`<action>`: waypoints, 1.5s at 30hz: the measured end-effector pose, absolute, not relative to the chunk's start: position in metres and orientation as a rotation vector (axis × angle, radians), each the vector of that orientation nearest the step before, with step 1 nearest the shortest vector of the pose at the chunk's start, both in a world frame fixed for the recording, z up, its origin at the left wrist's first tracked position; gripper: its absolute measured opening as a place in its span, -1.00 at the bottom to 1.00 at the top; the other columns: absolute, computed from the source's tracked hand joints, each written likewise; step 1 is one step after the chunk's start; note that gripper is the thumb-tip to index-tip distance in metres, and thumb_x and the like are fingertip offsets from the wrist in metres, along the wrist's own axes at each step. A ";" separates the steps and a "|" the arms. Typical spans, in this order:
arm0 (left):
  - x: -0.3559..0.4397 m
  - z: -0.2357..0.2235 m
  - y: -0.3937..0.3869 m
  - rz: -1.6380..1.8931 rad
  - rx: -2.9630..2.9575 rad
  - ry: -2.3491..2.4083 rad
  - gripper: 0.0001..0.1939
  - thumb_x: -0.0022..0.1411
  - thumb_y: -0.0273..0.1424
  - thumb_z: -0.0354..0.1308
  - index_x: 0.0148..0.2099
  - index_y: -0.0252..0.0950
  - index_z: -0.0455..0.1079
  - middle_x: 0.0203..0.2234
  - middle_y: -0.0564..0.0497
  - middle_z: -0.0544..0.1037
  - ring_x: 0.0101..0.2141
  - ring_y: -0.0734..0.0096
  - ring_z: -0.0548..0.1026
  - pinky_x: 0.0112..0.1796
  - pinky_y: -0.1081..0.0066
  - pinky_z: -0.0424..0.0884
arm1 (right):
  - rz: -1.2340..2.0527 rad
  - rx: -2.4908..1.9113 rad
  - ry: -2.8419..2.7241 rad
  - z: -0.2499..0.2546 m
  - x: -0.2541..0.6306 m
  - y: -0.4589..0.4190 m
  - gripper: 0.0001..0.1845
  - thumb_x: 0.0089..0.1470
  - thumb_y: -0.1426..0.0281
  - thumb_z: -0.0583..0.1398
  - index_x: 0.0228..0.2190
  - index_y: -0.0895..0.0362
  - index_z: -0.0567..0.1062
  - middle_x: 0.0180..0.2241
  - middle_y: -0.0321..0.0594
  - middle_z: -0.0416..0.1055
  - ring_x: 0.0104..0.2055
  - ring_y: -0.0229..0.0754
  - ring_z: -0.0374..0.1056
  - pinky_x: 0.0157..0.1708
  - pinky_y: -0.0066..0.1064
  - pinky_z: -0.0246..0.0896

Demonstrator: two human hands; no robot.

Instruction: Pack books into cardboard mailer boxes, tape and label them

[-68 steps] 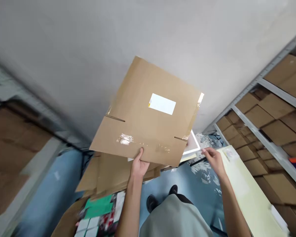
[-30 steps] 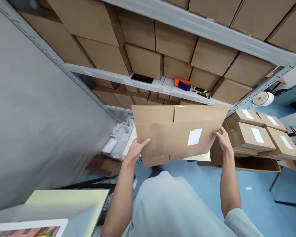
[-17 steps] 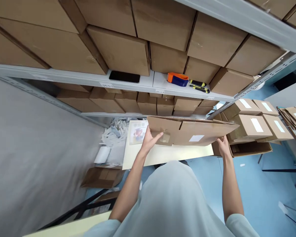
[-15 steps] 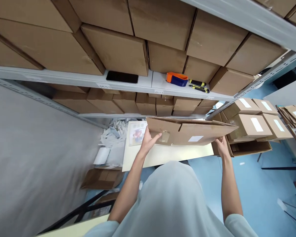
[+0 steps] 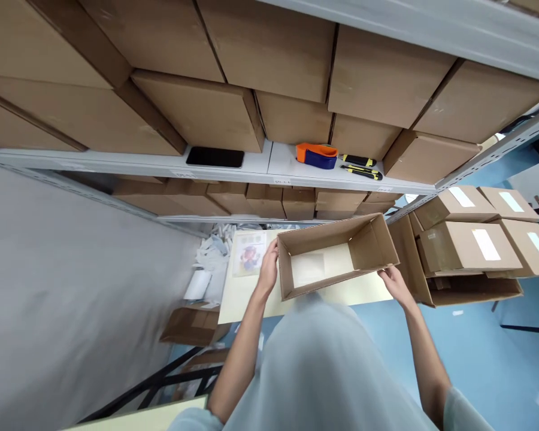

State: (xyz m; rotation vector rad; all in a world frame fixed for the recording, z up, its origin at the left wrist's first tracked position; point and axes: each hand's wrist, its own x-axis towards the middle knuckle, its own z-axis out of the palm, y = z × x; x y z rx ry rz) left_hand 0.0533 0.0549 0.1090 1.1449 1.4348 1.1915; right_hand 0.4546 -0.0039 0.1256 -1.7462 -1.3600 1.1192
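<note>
Between my two hands is a cardboard box (image 5: 323, 239), spread into a rectangular frame. Through its middle I can see the pale tabletop (image 5: 251, 302), so no bottom flaps close it there. My left hand (image 5: 268, 270) grips the box's left end, thumb near the upper edge. At the lower right corner, my right hand (image 5: 395, 284) pinches the cardboard with thumb and fingers. Left of the box, a printed sheet in a clear sleeve (image 5: 250, 254) lies on the table.
Ahead, a grey metal shelf (image 5: 153, 166) holds rows of cardboard boxes. On its ledge lie a black phone (image 5: 215, 157), an orange and blue tape dispenser (image 5: 317, 155) and yellow-black cutters (image 5: 362, 167). Labelled boxes (image 5: 471, 248) are stacked at right; paper scraps (image 5: 213, 251) lie at left.
The flattened cardboard has been opened out into a rectangular frame, its opening now facing me. Both hands still hold its ends. My view has shifted slightly.
</note>
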 end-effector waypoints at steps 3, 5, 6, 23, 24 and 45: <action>0.036 0.121 0.039 1.136 1.128 1.622 -0.43 0.33 0.00 0.14 0.21 -0.26 0.48 0.24 -0.23 0.57 0.24 -0.03 0.51 0.31 -0.01 0.40 | 1.216 -1.726 -1.417 0.153 0.479 -0.004 -0.44 0.28 -0.04 0.12 -0.08 0.09 0.70 -0.05 -0.06 0.67 0.09 0.15 0.53 0.19 -0.02 0.42; 0.029 0.137 0.021 1.068 1.132 1.692 -0.37 0.34 0.11 0.15 0.20 -0.25 0.49 0.22 -0.23 0.59 0.21 -0.03 0.55 0.27 0.01 0.45 | 1.277 -1.679 -1.397 0.174 0.492 0.001 -0.38 0.34 -0.07 0.06 -0.01 0.08 0.69 -0.02 -0.07 0.67 0.06 0.11 0.55 0.13 -0.09 0.47; 0.029 0.147 0.012 1.027 1.130 1.711 -0.34 0.35 0.15 0.12 0.19 -0.25 0.50 0.19 -0.22 0.61 0.18 -0.02 0.57 0.23 0.02 0.49 | 1.279 -1.671 -1.392 0.184 0.496 0.005 -0.36 0.35 -0.10 0.08 0.02 0.08 0.68 -0.03 -0.05 0.66 0.03 0.08 0.56 0.09 -0.12 0.48; 0.072 0.240 -0.017 0.997 1.713 1.951 -0.63 0.47 -0.15 0.17 0.19 -0.04 0.64 0.03 0.01 0.71 -0.17 0.07 0.66 -0.17 0.24 0.56 | 0.519 -2.015 -1.649 0.251 0.465 0.004 -0.56 0.18 0.05 0.20 -0.16 0.10 0.67 -0.51 -0.25 0.50 -0.49 -0.12 0.42 -0.38 -0.36 0.25; 0.073 0.240 -0.016 0.979 1.738 1.945 -0.62 0.49 -0.14 0.16 0.21 -0.04 0.63 0.03 0.00 0.71 -0.17 0.07 0.66 -0.15 0.23 0.55 | 0.494 -2.031 -1.638 0.249 0.463 0.001 -0.54 0.18 0.05 0.20 -0.12 0.11 0.67 -0.50 -0.24 0.51 -0.48 -0.11 0.44 -0.37 -0.36 0.25; 0.079 0.206 -0.032 0.633 2.026 1.678 -0.51 0.53 -0.21 0.03 0.40 -0.05 0.45 0.06 -0.14 0.60 -0.24 0.10 0.65 -0.24 0.27 0.51 | 0.375 -2.041 -1.929 0.217 0.415 -0.006 -0.53 0.39 0.12 0.11 0.08 0.00 0.70 -0.41 -0.14 0.64 -0.43 -0.02 0.51 -0.41 -0.31 0.17</action>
